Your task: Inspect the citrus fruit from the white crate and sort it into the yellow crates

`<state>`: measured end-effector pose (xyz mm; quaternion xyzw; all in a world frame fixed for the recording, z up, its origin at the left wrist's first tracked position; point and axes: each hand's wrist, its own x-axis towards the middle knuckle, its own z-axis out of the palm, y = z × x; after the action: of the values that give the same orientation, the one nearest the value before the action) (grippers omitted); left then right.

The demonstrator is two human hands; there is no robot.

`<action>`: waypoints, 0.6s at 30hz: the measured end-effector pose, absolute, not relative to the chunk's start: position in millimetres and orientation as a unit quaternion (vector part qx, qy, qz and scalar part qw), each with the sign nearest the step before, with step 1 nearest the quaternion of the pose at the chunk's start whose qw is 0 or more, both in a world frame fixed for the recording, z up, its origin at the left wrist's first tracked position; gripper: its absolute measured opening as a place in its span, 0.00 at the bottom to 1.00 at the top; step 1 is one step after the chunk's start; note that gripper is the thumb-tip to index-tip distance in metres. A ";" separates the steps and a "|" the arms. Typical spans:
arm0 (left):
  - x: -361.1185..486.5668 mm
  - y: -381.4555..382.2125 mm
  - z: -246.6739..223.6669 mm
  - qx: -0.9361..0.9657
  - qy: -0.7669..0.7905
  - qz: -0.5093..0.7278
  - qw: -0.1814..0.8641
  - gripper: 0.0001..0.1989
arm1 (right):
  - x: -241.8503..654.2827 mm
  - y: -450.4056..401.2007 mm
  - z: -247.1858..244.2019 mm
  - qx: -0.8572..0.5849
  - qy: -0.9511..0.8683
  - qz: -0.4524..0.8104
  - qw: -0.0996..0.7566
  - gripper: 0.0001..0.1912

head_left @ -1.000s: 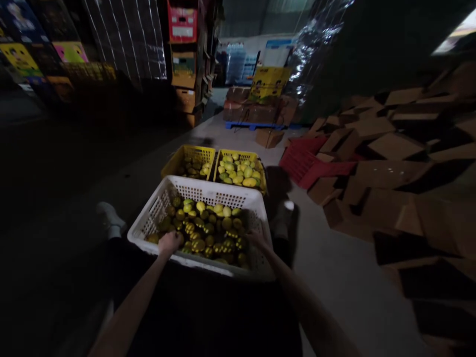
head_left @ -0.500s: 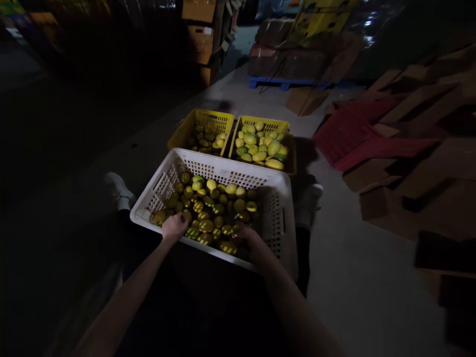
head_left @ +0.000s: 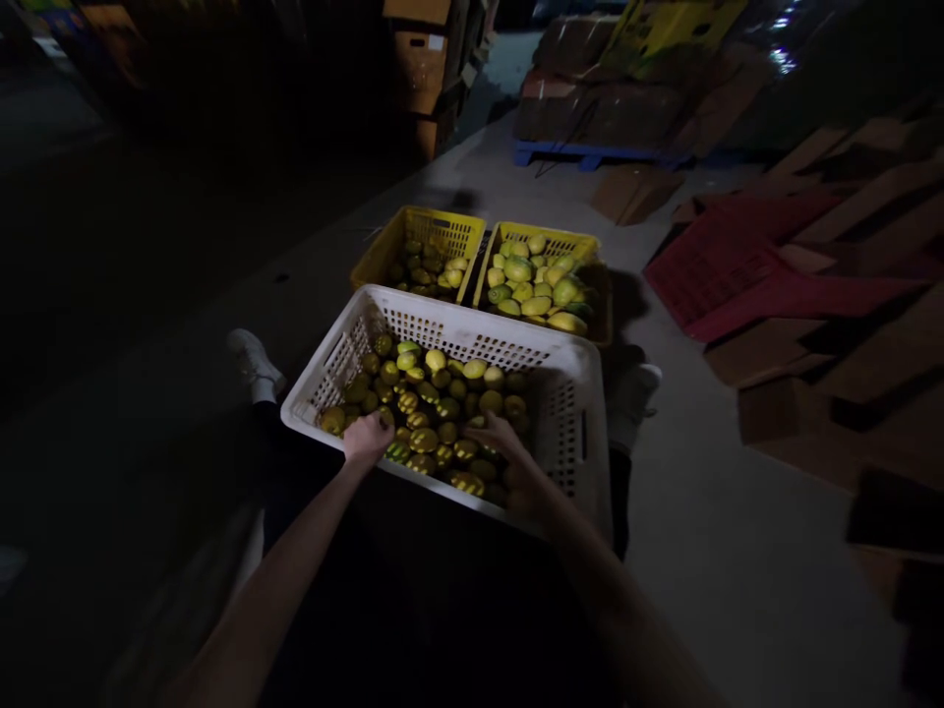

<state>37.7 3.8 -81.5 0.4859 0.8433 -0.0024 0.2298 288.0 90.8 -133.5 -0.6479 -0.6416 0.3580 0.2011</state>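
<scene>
A white plastic crate (head_left: pixel 449 320) with slotted walls rests tilted between my legs, partly filled with yellow-green lemons (head_left: pixel 423 440). At its near left rim, my left hand (head_left: pixel 369 438) is closed, with a dark lemon (head_left: pixel 385 417) showing at its fingertips. My right hand (head_left: pixel 501 440) reaches over the near side into the crate. Its fingers bend around a lemon (head_left: pixel 477 422) among the others, partly hidden by the hand and shadow. Striped light falls on the fruit in the middle.
Beyond the white crate stand a left yellow crate (head_left: pixel 378 246) and a right yellow crate (head_left: pixel 603 305), both holding fruit. A red crate (head_left: pixel 727 270) lies among cardboard boxes (head_left: pixel 796 423) at right. Farther back are a blue pallet (head_left: pixel 590 155) and stacked cartons (head_left: pixel 419 74).
The view has swung slightly, shifting the scene to the right. My right hand has moved a little farther into the crate; my left hand stays by the near left rim.
</scene>
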 end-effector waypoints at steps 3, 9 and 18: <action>36.0 3.8 -82.6 0.496 0.836 -0.011 0.234 0.17 | 291.0 65.0 -121.0 -0.646 -0.651 0.336 0.216 0.24; 31.6 10.5 -87.8 0.522 0.810 -0.052 0.263 0.17 | 284.4 1.2 -118.5 -0.647 -0.668 0.254 0.265 0.29; -41.0 59.5 -92.2 0.542 0.777 -0.168 0.272 0.17 | 275.2 -10.2 -115.0 -0.624 -0.722 0.152 0.257 0.24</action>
<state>-41.0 59.5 -92.2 0.5416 0.7773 -0.1679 0.2725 275.2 -10.2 -115.0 -0.6237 -0.7221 0.1524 0.2575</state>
